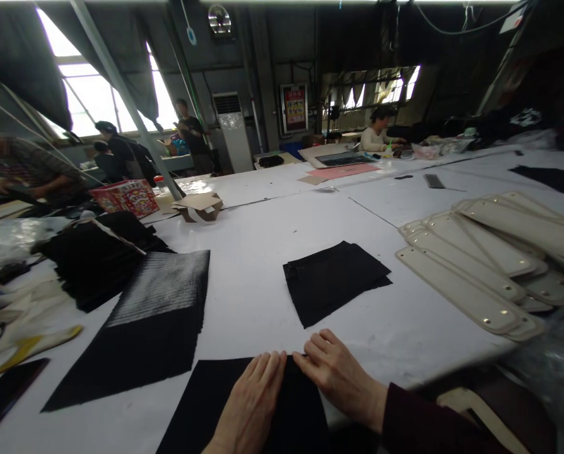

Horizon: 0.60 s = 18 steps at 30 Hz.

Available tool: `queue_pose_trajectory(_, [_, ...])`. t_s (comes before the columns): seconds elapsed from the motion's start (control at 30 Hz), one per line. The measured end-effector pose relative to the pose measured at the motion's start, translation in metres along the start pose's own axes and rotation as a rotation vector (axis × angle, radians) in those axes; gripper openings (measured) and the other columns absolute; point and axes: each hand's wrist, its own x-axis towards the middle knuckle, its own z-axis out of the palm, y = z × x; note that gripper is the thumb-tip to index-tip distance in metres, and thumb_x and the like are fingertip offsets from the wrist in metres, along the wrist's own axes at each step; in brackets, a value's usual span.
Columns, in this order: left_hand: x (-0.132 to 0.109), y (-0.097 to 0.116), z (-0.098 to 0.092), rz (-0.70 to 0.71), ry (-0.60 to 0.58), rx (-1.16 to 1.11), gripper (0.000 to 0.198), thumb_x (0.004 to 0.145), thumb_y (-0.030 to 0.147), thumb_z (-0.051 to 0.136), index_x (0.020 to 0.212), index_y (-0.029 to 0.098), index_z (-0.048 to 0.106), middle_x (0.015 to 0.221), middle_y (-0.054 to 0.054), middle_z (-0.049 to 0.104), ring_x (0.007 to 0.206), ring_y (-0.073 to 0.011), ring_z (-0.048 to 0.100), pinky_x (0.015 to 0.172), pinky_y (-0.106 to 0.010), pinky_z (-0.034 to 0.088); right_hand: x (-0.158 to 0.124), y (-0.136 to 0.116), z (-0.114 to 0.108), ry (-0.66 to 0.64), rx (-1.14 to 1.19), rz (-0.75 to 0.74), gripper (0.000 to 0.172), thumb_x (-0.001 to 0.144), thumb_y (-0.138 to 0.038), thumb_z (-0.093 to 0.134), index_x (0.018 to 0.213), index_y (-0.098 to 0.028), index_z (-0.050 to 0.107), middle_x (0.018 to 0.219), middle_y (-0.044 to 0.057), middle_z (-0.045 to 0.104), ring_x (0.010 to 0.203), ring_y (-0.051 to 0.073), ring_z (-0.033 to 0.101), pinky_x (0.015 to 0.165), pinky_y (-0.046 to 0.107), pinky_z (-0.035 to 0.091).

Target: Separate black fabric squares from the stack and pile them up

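Note:
My left hand [251,400] lies flat on a black fabric piece [201,403] at the near edge of the white table [263,265], fingers stretched out and together. My right hand [334,372] rests beside it, fingers extended over the same piece's upper right corner. Neither hand grips anything. A small stack of black fabric pieces [334,280] lies just beyond the hands. To the left sits a fanned stack of black pieces [144,328].
Cream strap-like parts with rivets [494,265] are spread at the right. A heap of black fabric [97,258], a red printed box [121,197] and a cardboard piece [199,206] lie at the left. Other people work at the far tables.

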Motion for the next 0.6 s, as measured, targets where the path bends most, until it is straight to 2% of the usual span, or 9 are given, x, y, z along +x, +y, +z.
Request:
queue_pose_trajectory(0.23, [0.0024, -0.0005, -0.0010, 0.004, -0.020, -0.036, 0.070, 0.079, -0.001, 0.041, 0.147, 0.017, 0.034, 0.133, -0.009, 0.056, 0.123, -0.0223, 0.052, 0.108, -0.038, 0.040, -0.0015, -0.0001, 0.0001, 0.001, -0.041, 0.010, 0.019, 0.094, -0.009, 0.046, 0.106, -0.013, 0.061, 0.082, 0.006, 0.055, 0.081, 0.021, 0.047, 0.079, 0.041, 0.037])
queue_pose_trajectory(0.6, [0.0029, 0.0008, -0.0008, 0.007, -0.021, -0.019, 0.070, 0.082, 0.002, 0.045, 0.148, 0.018, 0.032, 0.135, -0.011, 0.054, 0.124, -0.0228, 0.051, 0.107, -0.039, 0.041, -0.0034, 0.0004, 0.0001, -0.006, -0.047, 0.008, 0.020, 0.092, -0.009, 0.049, 0.107, -0.012, 0.061, 0.084, 0.007, 0.056, 0.083, 0.023, 0.049, 0.079, 0.042, 0.037])
